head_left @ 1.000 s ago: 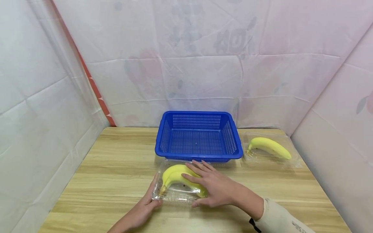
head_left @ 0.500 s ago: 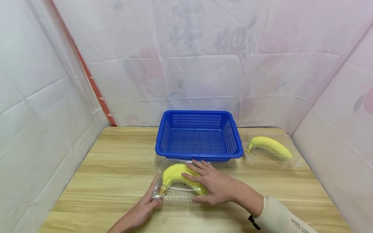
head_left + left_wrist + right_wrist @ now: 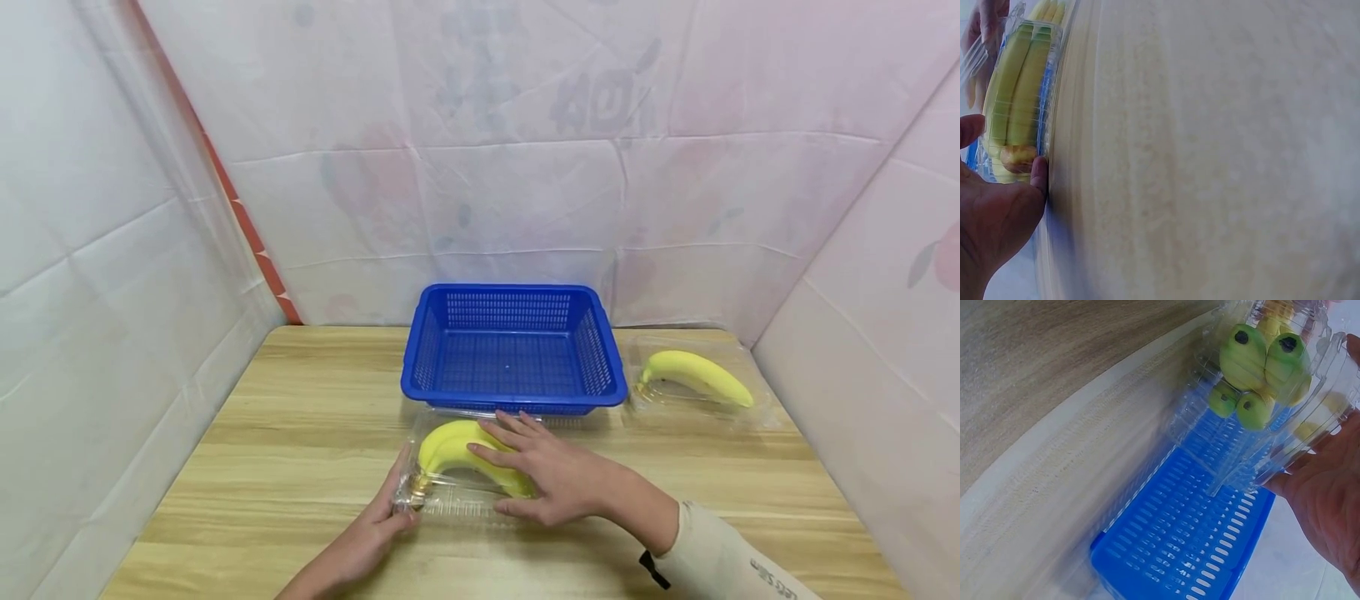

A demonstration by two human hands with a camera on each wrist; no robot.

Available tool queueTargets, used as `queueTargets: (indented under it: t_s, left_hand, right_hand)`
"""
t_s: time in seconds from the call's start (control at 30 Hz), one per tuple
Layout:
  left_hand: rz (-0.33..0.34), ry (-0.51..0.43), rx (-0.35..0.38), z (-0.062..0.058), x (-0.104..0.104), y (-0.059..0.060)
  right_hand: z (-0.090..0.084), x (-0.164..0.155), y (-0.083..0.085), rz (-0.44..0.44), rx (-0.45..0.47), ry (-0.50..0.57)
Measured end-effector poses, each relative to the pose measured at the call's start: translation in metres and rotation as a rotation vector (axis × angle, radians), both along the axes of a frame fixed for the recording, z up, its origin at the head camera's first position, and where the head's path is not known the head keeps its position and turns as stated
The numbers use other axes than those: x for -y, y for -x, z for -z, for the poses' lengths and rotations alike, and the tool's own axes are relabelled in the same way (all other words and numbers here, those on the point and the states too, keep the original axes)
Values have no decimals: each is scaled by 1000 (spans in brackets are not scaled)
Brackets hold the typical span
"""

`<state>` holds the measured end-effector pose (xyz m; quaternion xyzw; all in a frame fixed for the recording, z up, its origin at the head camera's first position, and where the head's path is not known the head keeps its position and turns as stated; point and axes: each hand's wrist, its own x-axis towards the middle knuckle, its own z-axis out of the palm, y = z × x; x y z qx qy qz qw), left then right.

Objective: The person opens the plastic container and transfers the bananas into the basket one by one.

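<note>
On the wooden table (image 3: 300,417), just before the blue basket (image 3: 513,350), lies a clear plastic box (image 3: 457,496) of bananas (image 3: 450,446). It looks light, thin-walled and slippery, best taken by both ends. Right hand (image 3: 551,475) rests flat over its right side, fingers relaxed; left hand (image 3: 367,542) grips its left end.

I see a clear clamshell (image 3: 457,492) flat on the table, just in front of the basket. Inside lie yellow bananas (image 3: 450,450), curved, stem ends to the left, dark tips to the right. I count perhaps four tips from the right wrist view; glare blurs it. Lid looks closed.
</note>
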<state>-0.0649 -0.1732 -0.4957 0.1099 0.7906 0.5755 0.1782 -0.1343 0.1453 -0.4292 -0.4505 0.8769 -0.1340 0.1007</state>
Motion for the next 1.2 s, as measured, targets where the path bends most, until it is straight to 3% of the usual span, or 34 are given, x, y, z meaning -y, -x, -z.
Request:
queueTargets:
  t_s: [0.4,0.77,1.03,1.2]
  left_hand:
    - [-11,-6,6,1,1,0]
    - [70,-85,12,0,3,5]
    - [-14,-8,16,2,1,1]
    - [-23,-13,26,2,1,1]
  right_hand:
    - [0,0,2,-17,20,18]
    - [-4,-2,7,-34,41,42]
    - [-12,-4,7,-24,109,72]
    - [-13,-5,7,-22,117,63]
